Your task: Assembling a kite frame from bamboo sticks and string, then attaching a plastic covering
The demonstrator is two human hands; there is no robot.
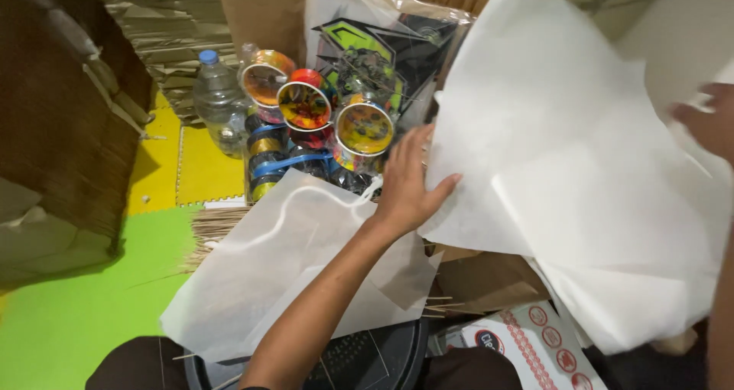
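The left hand (pixel 407 182) pinches the edge of the big white paper sheet (pixel 566 153) held up beside the foil reels (pixel 306 107), while the right hand (pixel 707 122), grip unclear, tugs opposite, so it may tear.

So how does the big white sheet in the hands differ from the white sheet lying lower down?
The big white sheet is lifted, held by the left hand and right hand; the lower white sheet lies flat under the left forearm, gripped by neither hand. The big one looks larger and billows; the lower one carries a thin white string. Both are thin, white and creased.
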